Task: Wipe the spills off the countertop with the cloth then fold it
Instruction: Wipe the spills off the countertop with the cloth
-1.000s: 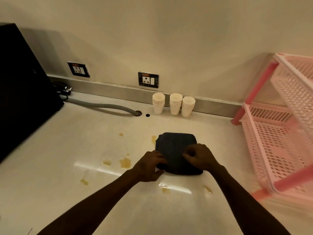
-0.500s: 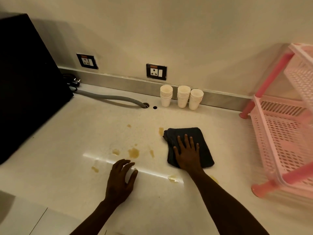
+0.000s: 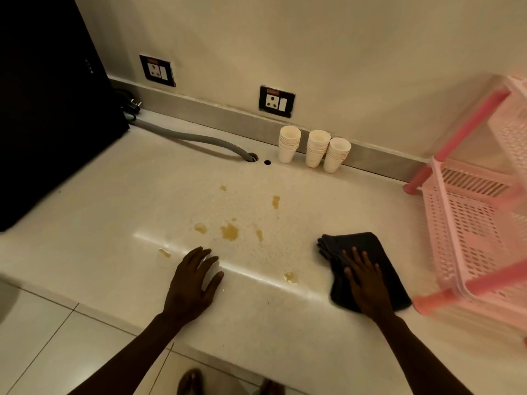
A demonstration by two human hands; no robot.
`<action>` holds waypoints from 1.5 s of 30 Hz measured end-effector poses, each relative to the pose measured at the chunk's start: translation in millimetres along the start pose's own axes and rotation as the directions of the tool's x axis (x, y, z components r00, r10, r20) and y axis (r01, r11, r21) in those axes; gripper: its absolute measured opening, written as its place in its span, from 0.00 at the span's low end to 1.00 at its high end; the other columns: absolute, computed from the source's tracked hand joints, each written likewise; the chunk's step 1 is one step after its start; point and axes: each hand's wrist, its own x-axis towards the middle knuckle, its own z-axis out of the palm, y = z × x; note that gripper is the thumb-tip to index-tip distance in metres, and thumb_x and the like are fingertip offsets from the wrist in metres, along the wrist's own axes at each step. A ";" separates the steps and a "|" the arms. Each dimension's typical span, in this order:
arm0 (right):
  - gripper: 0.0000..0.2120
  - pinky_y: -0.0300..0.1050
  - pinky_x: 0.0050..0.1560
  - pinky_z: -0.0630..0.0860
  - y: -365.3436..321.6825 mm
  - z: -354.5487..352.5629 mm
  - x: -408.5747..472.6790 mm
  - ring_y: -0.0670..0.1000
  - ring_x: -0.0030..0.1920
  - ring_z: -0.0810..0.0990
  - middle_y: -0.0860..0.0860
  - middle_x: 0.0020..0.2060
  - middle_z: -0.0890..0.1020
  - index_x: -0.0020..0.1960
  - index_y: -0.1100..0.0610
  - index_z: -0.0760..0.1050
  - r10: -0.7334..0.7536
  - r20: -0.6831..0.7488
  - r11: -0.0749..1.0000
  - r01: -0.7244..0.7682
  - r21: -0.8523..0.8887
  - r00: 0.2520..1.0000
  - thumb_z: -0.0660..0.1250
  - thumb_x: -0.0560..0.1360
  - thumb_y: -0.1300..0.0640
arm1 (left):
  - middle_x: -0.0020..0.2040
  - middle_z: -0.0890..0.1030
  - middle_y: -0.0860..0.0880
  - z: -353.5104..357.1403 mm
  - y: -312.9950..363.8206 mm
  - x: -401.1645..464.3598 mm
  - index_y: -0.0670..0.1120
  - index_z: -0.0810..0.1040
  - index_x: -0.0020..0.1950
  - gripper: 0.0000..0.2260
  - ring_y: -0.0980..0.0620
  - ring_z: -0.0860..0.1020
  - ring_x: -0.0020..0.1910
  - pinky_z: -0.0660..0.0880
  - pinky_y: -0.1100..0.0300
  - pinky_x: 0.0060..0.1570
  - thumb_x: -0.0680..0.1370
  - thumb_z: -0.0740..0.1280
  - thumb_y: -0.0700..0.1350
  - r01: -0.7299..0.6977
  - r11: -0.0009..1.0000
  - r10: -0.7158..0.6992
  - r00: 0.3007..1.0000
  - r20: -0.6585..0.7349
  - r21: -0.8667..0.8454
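Observation:
A dark folded cloth lies flat on the pale countertop, near the front edge at the right. My right hand presses down on it, palm flat and fingers spread. My left hand rests flat on the bare counter to the left, fingers apart, holding nothing. Several brownish-yellow spills dot the counter between and beyond my hands: the largest spill sits in the middle, a small spill lies between my hands, another spill lies farther back.
Three stacks of white paper cups stand against the back wall. A pink plastic rack stands close to the cloth's right. A grey hose runs into a counter hole. A black appliance fills the left. Two wall sockets sit above the backsplash.
Both hands were on the cloth at first. My left hand came off onto the bare counter. My right hand slid the cloth right and toward the front edge, uncovering a smear.

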 end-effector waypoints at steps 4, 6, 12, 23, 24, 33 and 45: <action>0.35 0.59 0.79 0.42 -45.8 25.6 -23.5 0.54 0.81 0.44 0.50 0.81 0.49 0.80 0.45 0.49 0.041 -0.036 0.998 -0.043 -0.048 0.999 0.44 0.77 0.32 | 0.70 0.76 0.45 -0.6 3.3 -6.1 0.46 0.77 0.68 0.23 0.44 0.69 0.74 0.67 0.49 0.72 0.80 0.60 0.59 0.036 0.999 -0.036 0.999 -0.009 0.015; 0.39 0.58 0.78 0.40 -77.8 38.2 -28.1 0.56 0.81 0.45 0.50 0.81 0.48 0.81 0.47 0.50 0.047 -0.059 0.997 -0.050 -0.066 0.997 0.48 0.75 0.30 | 0.70 0.76 0.44 -1.3 5.6 -10.0 0.45 0.78 0.68 0.23 0.44 0.70 0.73 0.68 0.49 0.72 0.80 0.60 0.58 0.021 0.999 -0.021 1.000 -0.004 0.033; 0.32 0.58 0.80 0.41 -172.7 78.7 -31.2 0.55 0.81 0.44 0.50 0.81 0.49 0.81 0.45 0.50 -0.070 -0.011 0.996 0.069 -0.049 0.998 0.49 0.80 0.37 | 0.70 0.77 0.44 -10.1 10.4 -7.9 0.45 0.78 0.67 0.23 0.44 0.72 0.71 0.71 0.48 0.70 0.80 0.60 0.58 0.037 0.999 -0.038 0.999 0.016 0.014; 0.28 0.68 0.78 0.47 -87.7 38.1 -35.2 0.67 0.79 0.45 0.65 0.80 0.48 0.80 0.44 0.54 0.346 -0.187 0.938 -0.345 0.039 0.919 0.51 0.81 0.38 | 0.70 0.75 0.44 -64.5 -76.2 -7.2 0.45 0.73 0.69 0.23 0.42 0.69 0.72 0.70 0.43 0.69 0.80 0.59 0.57 0.253 0.962 -0.242 0.964 -0.105 0.106; 0.31 0.68 0.78 0.45 -87.7 35.7 -29.3 0.68 0.79 0.43 0.65 0.80 0.47 0.80 0.44 0.52 0.399 -0.178 0.916 -0.399 0.037 0.900 0.52 0.80 0.37 | 0.70 0.74 0.44 -68.1 -85.0 -4.5 0.45 0.73 0.70 0.23 0.42 0.69 0.72 0.70 0.43 0.69 0.80 0.59 0.57 0.267 0.956 -0.255 0.961 -0.110 0.117; 0.31 0.64 0.79 0.47 -156.0 48.8 31.5 0.65 0.80 0.47 0.62 0.81 0.50 0.81 0.49 0.51 0.333 -0.146 0.942 -0.336 -0.001 0.932 0.53 0.82 0.40 | 0.71 0.74 0.40 -78.7 -126.0 33.8 0.43 0.74 0.71 0.25 0.40 0.68 0.74 0.67 0.42 0.72 0.81 0.55 0.57 0.282 0.939 -0.284 0.959 -0.018 0.195; 0.25 0.63 0.78 0.53 -184.3 74.6 56.1 0.65 0.79 0.55 0.62 0.79 0.60 0.79 0.54 0.60 0.182 -0.191 0.983 -0.176 0.048 0.965 0.55 0.84 0.49 | 0.74 0.72 0.42 -79.5 -136.1 37.4 0.44 0.73 0.72 0.24 0.43 0.67 0.75 0.65 0.45 0.75 0.82 0.54 0.55 0.326 0.937 -0.331 0.943 0.021 0.121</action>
